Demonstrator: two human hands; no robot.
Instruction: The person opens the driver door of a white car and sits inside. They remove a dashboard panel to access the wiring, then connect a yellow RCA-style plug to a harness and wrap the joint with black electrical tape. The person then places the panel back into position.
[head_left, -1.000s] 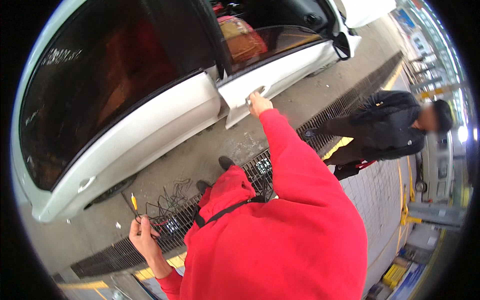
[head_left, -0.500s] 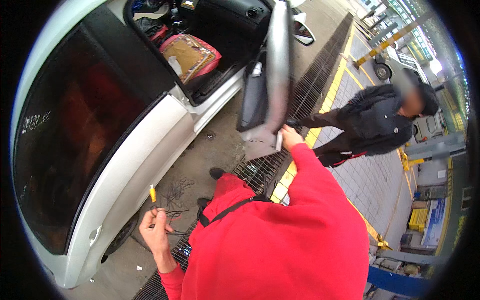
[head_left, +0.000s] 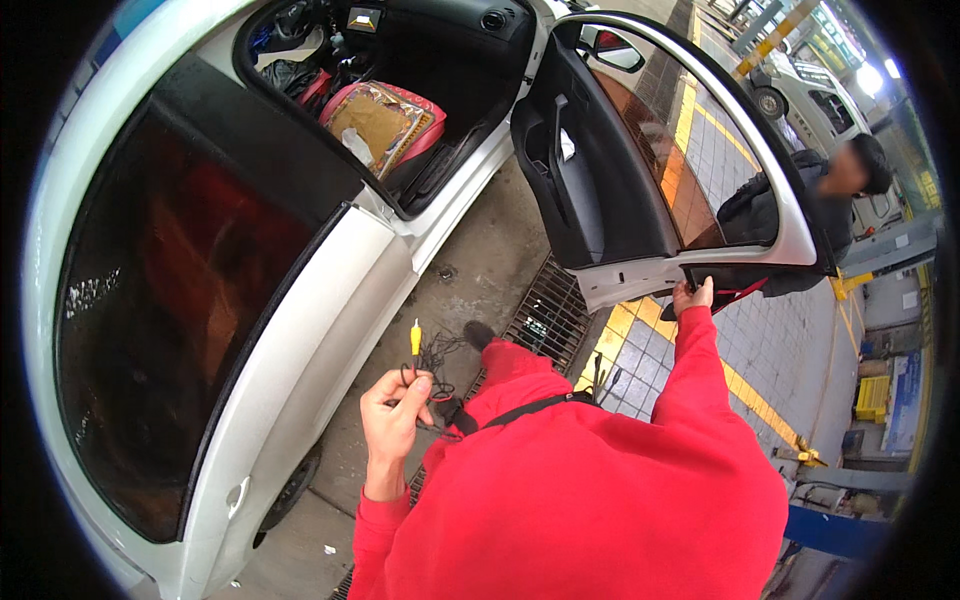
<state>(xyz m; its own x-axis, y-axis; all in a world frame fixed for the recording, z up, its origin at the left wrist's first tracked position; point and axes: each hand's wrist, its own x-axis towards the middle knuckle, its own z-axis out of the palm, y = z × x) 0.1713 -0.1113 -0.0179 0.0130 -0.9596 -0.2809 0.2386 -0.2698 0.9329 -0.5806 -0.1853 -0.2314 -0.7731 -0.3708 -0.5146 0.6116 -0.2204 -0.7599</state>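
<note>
My left hand [head_left: 395, 415] pinches a thin black cable with a yellow-tipped plug [head_left: 416, 340] standing up above my fingers; more wire loops hang beside and beyond it. My right hand [head_left: 693, 296] grips the rear edge of the white car's front door [head_left: 800, 230], which stands wide open with its black inner panel showing. Through the doorway are a red seat [head_left: 425, 135] with a patterned cushion [head_left: 372, 128] on it, the black dashboard [head_left: 450, 25] and a small screen [head_left: 362, 20]. The closed rear door [head_left: 265, 395] is beside my left hand.
A person in dark clothes [head_left: 830, 210] is behind the open door. Underfoot are concrete, a drain grate [head_left: 545, 310] and tiles with a yellow edge. A van [head_left: 805, 95], lift posts [head_left: 890, 255] and a yellow crate [head_left: 870, 398] are along the right.
My right hand has pulled the front door wide open, moving rightward and down, so the interior now shows. My left hand has moved right and up, still holding the cable.
</note>
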